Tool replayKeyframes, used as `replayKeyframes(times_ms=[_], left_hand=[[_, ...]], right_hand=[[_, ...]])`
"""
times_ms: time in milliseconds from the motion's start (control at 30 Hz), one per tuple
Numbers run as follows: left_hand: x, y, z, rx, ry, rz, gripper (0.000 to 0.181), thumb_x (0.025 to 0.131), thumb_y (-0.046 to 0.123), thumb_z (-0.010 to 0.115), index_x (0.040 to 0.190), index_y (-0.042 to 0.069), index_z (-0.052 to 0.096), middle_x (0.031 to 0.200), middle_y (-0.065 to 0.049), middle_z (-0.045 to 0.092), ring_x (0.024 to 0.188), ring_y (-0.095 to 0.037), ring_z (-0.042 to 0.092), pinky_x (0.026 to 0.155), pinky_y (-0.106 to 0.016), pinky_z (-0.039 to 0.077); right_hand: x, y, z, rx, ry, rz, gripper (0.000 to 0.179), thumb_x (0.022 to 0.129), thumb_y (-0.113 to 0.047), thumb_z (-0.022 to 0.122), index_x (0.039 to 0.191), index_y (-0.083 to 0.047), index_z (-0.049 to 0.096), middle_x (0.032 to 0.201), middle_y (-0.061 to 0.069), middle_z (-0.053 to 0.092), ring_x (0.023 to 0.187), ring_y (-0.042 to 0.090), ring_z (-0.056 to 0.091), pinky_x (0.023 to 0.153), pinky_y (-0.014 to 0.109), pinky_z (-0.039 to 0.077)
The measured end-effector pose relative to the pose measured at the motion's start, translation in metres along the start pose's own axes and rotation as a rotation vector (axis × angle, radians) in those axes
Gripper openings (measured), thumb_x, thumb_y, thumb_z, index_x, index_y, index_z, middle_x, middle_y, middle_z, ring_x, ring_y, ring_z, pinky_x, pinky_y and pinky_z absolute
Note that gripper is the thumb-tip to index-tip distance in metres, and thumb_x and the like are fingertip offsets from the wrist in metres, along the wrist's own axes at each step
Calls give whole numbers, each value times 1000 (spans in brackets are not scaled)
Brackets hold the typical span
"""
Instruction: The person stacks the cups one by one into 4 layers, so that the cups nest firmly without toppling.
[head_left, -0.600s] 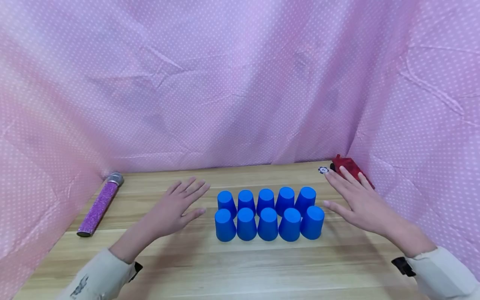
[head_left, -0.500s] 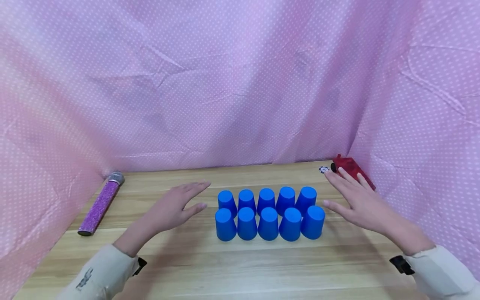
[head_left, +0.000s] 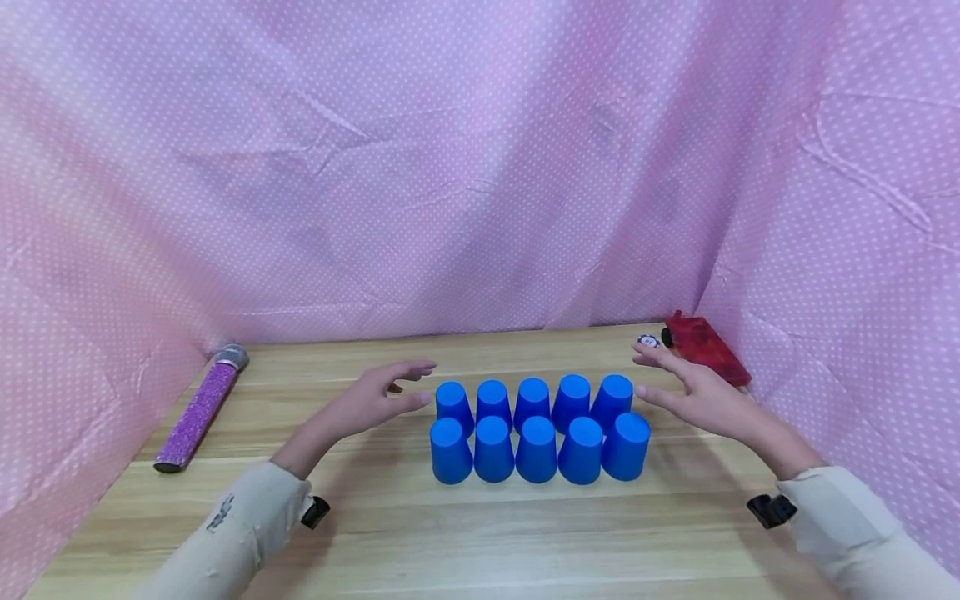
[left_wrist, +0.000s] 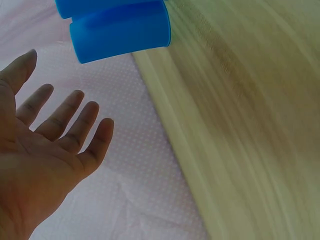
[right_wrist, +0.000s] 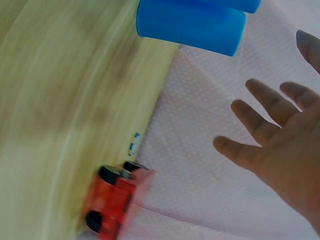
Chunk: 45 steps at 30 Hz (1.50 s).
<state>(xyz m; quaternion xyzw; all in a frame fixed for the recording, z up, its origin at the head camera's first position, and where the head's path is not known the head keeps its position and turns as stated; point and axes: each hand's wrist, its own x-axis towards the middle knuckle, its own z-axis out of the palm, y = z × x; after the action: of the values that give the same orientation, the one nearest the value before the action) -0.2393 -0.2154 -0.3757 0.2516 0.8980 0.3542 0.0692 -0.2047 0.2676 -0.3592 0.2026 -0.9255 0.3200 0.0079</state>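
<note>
Several blue cups stand upside down in two rows, a front row (head_left: 536, 454) and a back row (head_left: 532, 404), in the middle of the wooden table. My left hand (head_left: 369, 402) hovers just left of the back row, fingers slightly bent, thumb apart, holding nothing. On the other side, my right hand (head_left: 705, 398) hovers by the right end of the rows, likewise holding nothing. The left wrist view has my spread left fingers (left_wrist: 70, 115) with an end cup (left_wrist: 120, 32) above them. Spread right fingers (right_wrist: 257, 120) appear below a blue cup (right_wrist: 190, 22) in the right wrist view.
A purple glitter microphone (head_left: 201, 412) lies at the table's left edge. In the back right corner sits a red toy car (head_left: 708, 348), beside a small chip-like disc (head_left: 648, 341). Pink dotted cloth (head_left: 465, 167) hangs behind and along both sides.
Both hands have moved inward toward the cups, and their fingers have bent more. The right hand has uncovered more of the red toy car. The cups have stayed put.
</note>
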Motion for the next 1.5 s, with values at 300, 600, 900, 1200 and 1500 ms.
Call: replayKeyframes(times_ms=[300, 600, 900, 1200, 1500], left_hand=[[15, -4, 15, -78, -74, -29, 59, 92, 42, 71, 145, 28, 51, 147, -2, 56, 134, -29, 53, 107, -54, 47], [21, -5, 22, -86, -94, -21, 61, 92, 39, 72, 146, 24, 51, 140, -4, 60, 130, -29, 55, 104, -54, 49], [25, -5, 24, -94, -103, -17, 59, 92, 34, 72, 146, 21, 51, 138, -5, 61, 130, -30, 55, 103, -55, 48], [27, -5, 24, -81, -107, -20, 61, 91, 33, 73, 146, 22, 50, 138, -5, 61, 129, -29, 55, 105, -55, 48], [27, -7, 23, -81, -126, -17, 59, 91, 32, 74, 145, 21, 52, 137, -7, 62, 128, -31, 55, 104, -57, 48]], right_hand=[[16, 21, 16, 105, -80, 20, 61, 96, -38, 65, 150, -16, 46, 147, 16, 54, 142, 46, 40, 104, 76, 34], [25, 29, 23, 150, -134, 19, 58, 95, -37, 66, 147, -15, 50, 148, 16, 54, 141, 45, 42, 105, 77, 30], [27, 32, 27, 171, -143, 31, 58, 94, -37, 68, 145, -14, 52, 148, 17, 54, 140, 44, 44, 105, 74, 34], [28, 32, 28, 171, -150, 18, 57, 93, -33, 70, 144, -12, 54, 146, 19, 55, 137, 47, 45, 101, 72, 39], [29, 31, 27, 165, -153, 41, 58, 92, -33, 70, 143, -10, 54, 144, 19, 56, 136, 46, 47, 101, 72, 39]])
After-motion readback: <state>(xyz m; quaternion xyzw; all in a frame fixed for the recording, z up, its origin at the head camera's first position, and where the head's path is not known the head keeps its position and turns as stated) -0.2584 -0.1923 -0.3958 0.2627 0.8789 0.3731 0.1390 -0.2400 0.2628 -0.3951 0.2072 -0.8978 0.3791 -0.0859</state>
